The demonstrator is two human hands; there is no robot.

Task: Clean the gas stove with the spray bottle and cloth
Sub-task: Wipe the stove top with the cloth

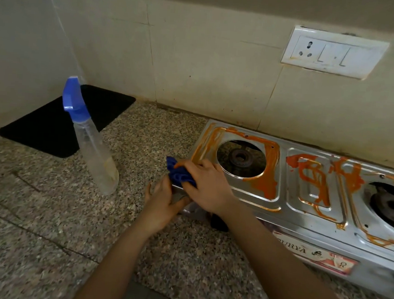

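A steel gas stove (289, 209) smeared with orange-red sauce lies on the granite counter at the right. My right hand (206, 185) grips a bunched blue cloth (178, 172) and presses it on the stove's front left corner, beside the left burner hole (241, 157). My left hand (163, 205) rests against the stove's left front edge, just below the cloth, fingers fairly straight. A clear spray bottle (96, 147) with a blue trigger head stands upright on the counter to the left, apart from both hands.
A black mat (41, 126) lies in the back left corner of the speckled granite counter (46, 220). A white socket and switch plate (333, 52) is on the tiled wall above the stove. The right burner (390, 205) sits at the frame's edge.
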